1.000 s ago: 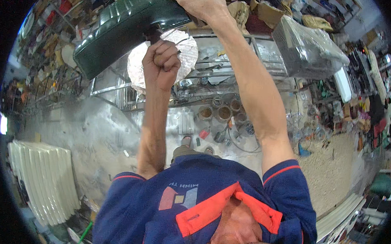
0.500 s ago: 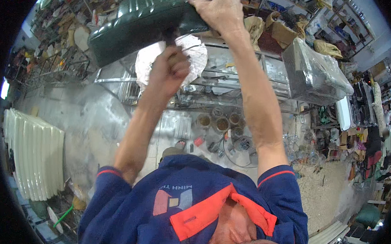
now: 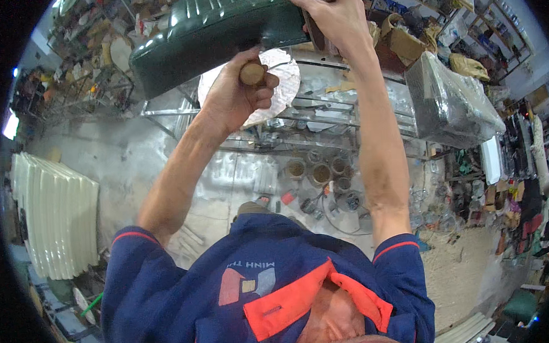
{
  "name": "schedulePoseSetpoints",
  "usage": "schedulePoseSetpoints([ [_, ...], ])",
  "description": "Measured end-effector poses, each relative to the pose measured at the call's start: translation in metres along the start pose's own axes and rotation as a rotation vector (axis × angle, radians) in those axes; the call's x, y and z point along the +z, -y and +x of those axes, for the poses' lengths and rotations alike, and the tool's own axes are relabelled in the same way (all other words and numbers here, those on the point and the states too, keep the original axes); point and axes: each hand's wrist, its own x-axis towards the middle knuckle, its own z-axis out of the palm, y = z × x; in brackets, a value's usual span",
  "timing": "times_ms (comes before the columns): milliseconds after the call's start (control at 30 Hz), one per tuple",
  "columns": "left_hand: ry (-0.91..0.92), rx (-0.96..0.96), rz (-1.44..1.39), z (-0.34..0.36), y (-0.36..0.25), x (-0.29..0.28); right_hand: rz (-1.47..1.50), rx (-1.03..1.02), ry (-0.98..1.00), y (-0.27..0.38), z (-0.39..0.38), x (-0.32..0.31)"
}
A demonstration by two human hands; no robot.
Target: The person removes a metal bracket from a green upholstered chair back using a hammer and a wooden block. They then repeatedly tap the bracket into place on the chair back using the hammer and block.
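Stack of pale, ribbed panels (image 3: 59,214): well to the left of the left hand and nearer the body, upright on the floor.

Green padded piece (image 3: 220,54), glossy, with a ribbed upper face: just beyond the left hand, spanning from its left side across to the right hand; long edge tilted, left end lower.

Left hand (image 3: 239,93): fingers curled about a handle (image 3: 252,74) with a round, light-brown end facing the camera. Whether the fingertips touch the padded piece cannot be told.

Round, whitish sheet (image 3: 288,82), crinkled: behind and to the right of the left hand, partly covered by it.

Group of round containers (image 3: 320,173): on the floor, between the two forearms, nearer the body than either hand.

Right hand (image 3: 338,21): clamped on the right end of the padded piece, thumb over the top, a brown part (image 3: 323,31) within the grasp.

Open cardboard box (image 3: 402,41): just to the right of the right hand.

Grey block (image 3: 449,102) in clear wrapping: farther right of the right hand, and nearer the body.
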Motion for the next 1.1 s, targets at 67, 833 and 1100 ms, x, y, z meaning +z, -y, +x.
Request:
schedulePoseSetpoints([
  [67, -0.029, 0.045, 0.012, -0.001, -0.003, 0.002, 0.229, -0.289, -0.16, -0.037, -0.028, 0.007],
  [833, 0.045, 0.292, -0.082, 0.014, 0.003, -0.036, 0.644, 0.274, 0.177, -0.006, -0.23, 0.037],
  [1100, 0.259, 0.39, -0.057, 0.023, 0.017, -0.074, -0.527, -0.127, 0.96, -0.031, -0.188, -0.035],
])
